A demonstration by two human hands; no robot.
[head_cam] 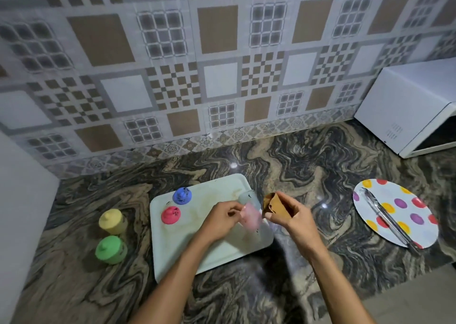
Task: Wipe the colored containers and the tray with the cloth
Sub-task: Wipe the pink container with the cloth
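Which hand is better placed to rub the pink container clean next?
Probably the right hand: it grips the brown cloth, right beside the pink container. The left hand is busy holding that container over the tray.

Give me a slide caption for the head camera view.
Left hand holds a pale pink container over the white rectangular tray while the right hand grips a brown cloth.
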